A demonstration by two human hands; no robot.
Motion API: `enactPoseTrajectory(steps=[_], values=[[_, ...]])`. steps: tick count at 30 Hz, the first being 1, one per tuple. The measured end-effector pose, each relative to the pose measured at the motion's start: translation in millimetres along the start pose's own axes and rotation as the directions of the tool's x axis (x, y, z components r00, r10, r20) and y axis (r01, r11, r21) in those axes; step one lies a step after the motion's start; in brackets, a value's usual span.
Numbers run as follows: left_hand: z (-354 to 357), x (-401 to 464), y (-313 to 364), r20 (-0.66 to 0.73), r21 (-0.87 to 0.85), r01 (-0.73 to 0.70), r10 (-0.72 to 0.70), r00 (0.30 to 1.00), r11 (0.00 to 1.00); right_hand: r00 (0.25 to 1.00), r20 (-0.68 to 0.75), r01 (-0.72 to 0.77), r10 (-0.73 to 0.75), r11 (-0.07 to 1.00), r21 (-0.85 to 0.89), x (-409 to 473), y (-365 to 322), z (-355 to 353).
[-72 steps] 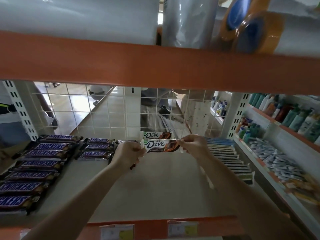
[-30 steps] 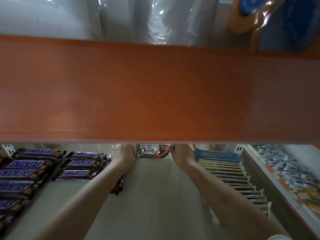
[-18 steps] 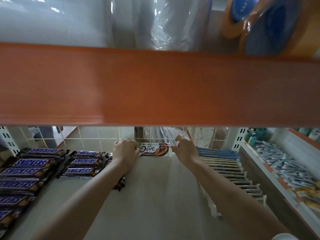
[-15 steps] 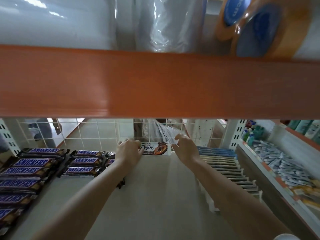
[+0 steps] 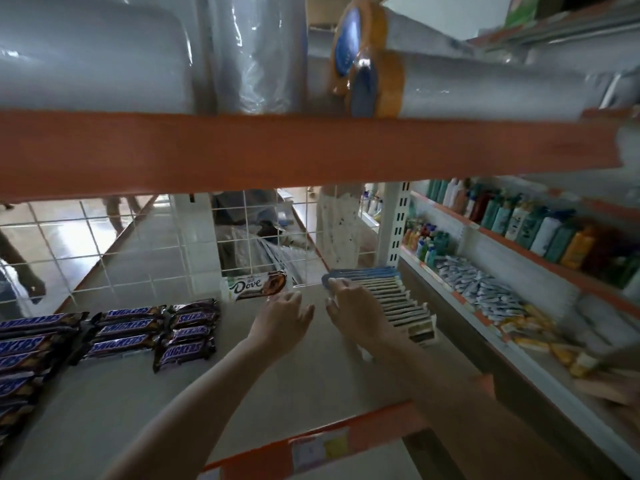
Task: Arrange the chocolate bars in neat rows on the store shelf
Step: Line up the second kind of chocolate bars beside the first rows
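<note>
An orange upper shelf edge (image 5: pixel 311 150) spans the view at twelve o'clock, wrapped rolls (image 5: pixel 467 88) lying above it, while a white wire grid (image 5: pixel 138 244) backs the bay, showing glossy floor tiles (image 5: pixel 69 237) at ten o'clock, and bottles (image 5: pixel 519 220) line shelving at three o'clock.

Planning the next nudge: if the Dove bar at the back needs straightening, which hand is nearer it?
Probably the left hand: its fingertips sit just below the Dove bar, while the right hand rests by the boxed row.
</note>
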State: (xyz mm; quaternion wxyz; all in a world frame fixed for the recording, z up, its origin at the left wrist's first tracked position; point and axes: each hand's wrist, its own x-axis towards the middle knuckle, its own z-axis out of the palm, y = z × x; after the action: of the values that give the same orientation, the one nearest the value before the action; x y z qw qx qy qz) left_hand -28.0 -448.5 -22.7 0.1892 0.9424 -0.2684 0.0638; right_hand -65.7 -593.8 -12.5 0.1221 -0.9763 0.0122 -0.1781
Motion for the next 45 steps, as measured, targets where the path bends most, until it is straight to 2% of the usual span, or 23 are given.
enactPoseTrajectory(steps=[8,13,23,31,45], values=[[10,-36,40,0.059,0.038,-0.080,0.077,0.995,0.996,0.993,0.022,-0.112,0.114,0.991,-0.075,-61,23,-22],[7,-47,55,0.052,0.049,-0.083,0.081,0.995,0.995,0.982,0.018,-0.188,0.189,0.981,-0.040,-79,39,-34],[9,-78,89,0.061,0.048,0.000,-0.003,0.998,0.999,0.991,-0.018,-0.134,0.133,0.990,-0.054,-124,77,-56],[15,-89,111,0.095,0.069,0.001,-0.008,0.995,0.998,0.997,0.030,-0.074,0.076,0.995,-0.067,-136,82,-63],[5,-85,95,0.069,0.054,0.063,-0.067,0.995,0.997,0.997,0.078,0.028,-0.017,0.988,-0.149,-112,90,-61]])
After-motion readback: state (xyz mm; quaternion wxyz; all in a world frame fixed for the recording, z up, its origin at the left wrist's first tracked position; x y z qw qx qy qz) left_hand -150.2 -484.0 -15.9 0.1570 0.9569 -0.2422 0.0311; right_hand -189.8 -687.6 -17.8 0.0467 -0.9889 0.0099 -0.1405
